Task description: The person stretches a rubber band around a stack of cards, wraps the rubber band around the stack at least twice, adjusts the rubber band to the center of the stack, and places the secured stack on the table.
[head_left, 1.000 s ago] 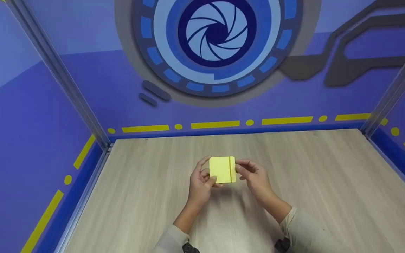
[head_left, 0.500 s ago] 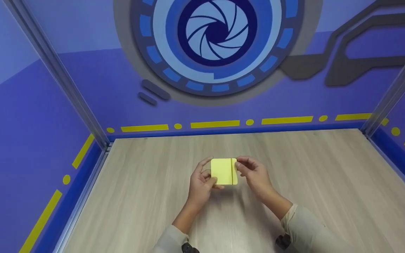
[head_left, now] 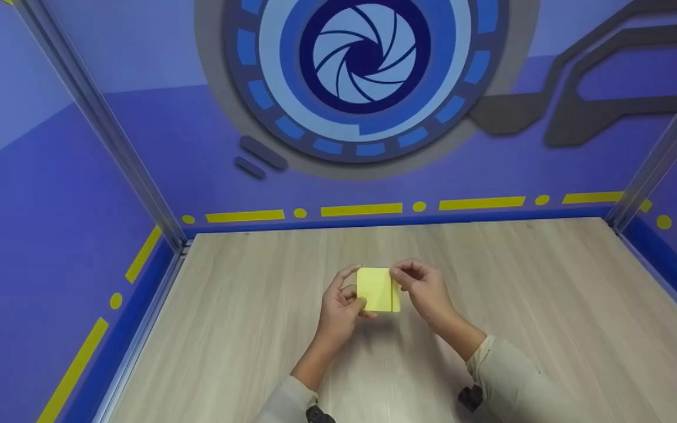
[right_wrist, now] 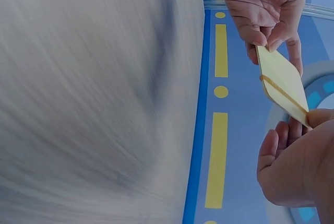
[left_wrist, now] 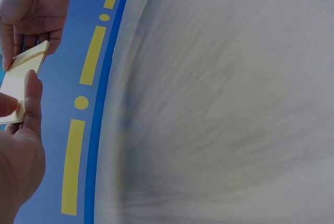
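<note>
A small yellow notebook [head_left: 374, 289] with a darker elastic band [head_left: 392, 298] along its right side is held above the table, cover facing me. My left hand [head_left: 337, 308] grips its left side, thumb on the cover near the lower corner and a finger up at the top edge. At the upper right corner, my right hand [head_left: 429, 294] pinches the notebook where the band's end runs; whether the band itself is pinched I cannot tell. The right wrist view shows the band [right_wrist: 284, 92] lying flat across the cover, its far end at the right thumb. Part of the back is hidden.
Below the hands spreads a light wood-grain table [head_left: 244, 329]. Blue printed panels [head_left: 156, 147] with yellow dashes rise behind it and at both sides. Metal posts [head_left: 109, 135] stand at the corners. Dark devices [head_left: 471, 398] sit at both wrists.
The notebook has shifted slightly right and down in the head view. My right thumb and finger have moved from its right edge up to the top corner by the band. The left hand keeps its grip.
</note>
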Available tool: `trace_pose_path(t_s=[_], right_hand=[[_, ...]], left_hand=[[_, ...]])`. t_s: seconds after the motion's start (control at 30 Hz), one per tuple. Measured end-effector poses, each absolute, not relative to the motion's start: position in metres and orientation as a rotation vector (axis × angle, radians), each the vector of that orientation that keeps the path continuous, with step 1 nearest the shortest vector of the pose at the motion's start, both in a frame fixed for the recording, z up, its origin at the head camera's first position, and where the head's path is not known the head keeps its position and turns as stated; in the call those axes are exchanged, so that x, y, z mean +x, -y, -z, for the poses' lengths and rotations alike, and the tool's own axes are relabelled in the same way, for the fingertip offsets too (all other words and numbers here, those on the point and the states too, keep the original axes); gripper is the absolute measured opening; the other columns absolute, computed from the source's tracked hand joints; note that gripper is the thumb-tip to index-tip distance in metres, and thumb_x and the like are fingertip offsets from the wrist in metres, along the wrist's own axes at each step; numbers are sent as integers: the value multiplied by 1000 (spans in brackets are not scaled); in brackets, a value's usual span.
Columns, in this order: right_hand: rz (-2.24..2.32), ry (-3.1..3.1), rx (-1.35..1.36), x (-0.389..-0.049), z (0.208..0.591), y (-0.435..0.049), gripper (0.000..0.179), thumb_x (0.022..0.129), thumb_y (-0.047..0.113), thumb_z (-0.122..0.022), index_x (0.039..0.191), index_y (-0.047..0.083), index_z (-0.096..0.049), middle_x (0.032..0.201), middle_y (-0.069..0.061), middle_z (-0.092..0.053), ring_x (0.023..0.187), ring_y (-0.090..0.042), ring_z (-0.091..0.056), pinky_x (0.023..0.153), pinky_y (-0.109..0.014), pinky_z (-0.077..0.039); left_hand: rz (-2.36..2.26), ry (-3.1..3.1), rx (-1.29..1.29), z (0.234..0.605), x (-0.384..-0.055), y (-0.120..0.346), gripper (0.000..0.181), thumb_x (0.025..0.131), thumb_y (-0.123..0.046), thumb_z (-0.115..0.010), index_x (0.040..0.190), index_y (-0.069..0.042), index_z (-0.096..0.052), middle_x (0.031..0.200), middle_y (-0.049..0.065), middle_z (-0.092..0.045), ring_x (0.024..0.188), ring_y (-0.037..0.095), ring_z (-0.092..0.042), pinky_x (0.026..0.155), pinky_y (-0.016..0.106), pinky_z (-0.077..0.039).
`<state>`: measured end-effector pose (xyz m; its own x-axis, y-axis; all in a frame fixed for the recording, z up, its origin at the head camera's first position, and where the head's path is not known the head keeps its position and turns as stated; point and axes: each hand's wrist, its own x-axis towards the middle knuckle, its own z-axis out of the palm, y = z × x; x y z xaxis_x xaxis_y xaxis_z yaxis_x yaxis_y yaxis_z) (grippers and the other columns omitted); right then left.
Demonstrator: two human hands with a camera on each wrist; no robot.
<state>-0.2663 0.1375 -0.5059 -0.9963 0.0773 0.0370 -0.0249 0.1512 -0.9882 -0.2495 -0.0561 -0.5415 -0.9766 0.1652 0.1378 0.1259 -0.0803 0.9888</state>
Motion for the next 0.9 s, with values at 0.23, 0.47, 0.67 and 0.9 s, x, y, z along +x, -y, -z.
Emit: trace_pose_path(t_s=[0.23,0.47,0.67,0.9], right_hand=[[-2013,2323,-26,-267,505,-139,11,101,13,-69,104,4,-76,98,-3,-73,94,-18,-63,83,-27,-54],[-1987,2427,-42,-266,503,-142,17,103,19,-69,108,6,-79,107,-7,-76,100,-19,-65,91,-29,-52],[-2009,2440,-43,-268,499,-142,19,102,20,-70,109,6,-79,108,-7,-76,101,-20,-64,92,-30,-50],[-2076,2407,-51,-267,504,-144,22,103,19,-70,118,5,-75,114,-7,-76,103,-17,-66,91,-29,-52]], left_hand=[[-2265,-2125,335,539,-248,53,66,96,13,-54,154,-18,-50,118,22,-77,94,21,-77,72,29,-66],[-2225,-2118,387,539,-248,50,68,96,12,-54,156,-20,-49,114,18,-78,89,19,-76,70,29,-66],[-2216,-2118,365,536,-247,49,68,97,12,-54,154,-25,-49,117,17,-78,92,21,-77,72,29,-66],[-2238,-2074,363,536,-245,50,69,98,12,-54,156,-24,-46,120,18,-77,98,23,-78,75,32,-67]])
